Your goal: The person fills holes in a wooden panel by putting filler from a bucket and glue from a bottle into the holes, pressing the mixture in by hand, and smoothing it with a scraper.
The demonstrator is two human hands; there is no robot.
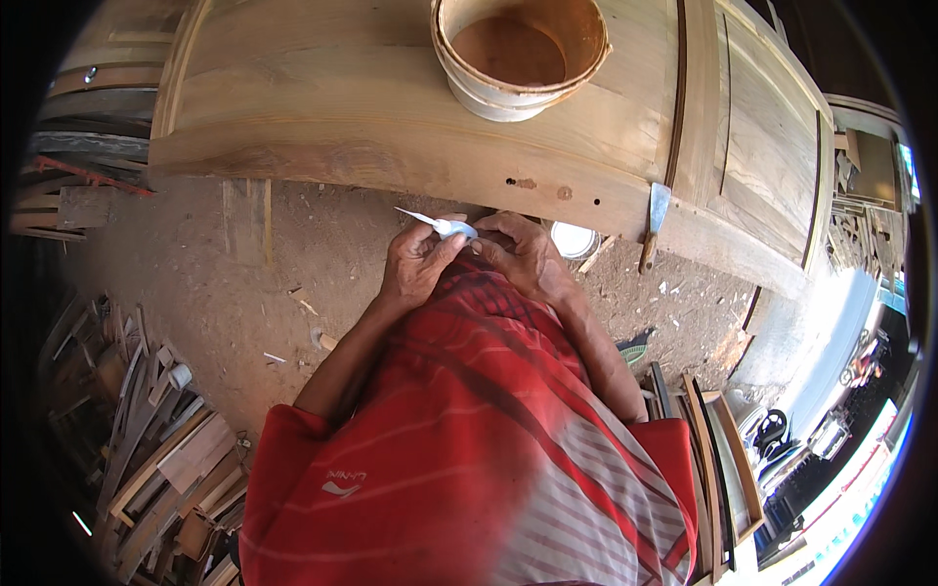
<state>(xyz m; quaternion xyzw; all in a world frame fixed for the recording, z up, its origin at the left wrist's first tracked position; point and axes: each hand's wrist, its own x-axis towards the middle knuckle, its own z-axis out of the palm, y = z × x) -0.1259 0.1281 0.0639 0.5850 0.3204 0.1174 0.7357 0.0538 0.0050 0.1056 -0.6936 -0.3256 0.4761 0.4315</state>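
Observation:
My left hand (415, 262) holds a small white tube with a long thin nozzle (440, 226) that points up and to the left. Beside it, my right hand (518, 252) curls with its fingers closed at the tube's rear end; what it grips there is hidden. Both hands are just below the near edge of a large wooden door panel (391, 107) that lies flat in front of me. My red striped shirt fills the lower middle of the view.
A round wooden bucket (518, 54) stands on the door panel. A putty knife with a wooden handle (653, 227) leans over the panel's edge at right. A small white tin (575, 240) sits on the dirt floor. Scrap wood is piled at lower left and lower right.

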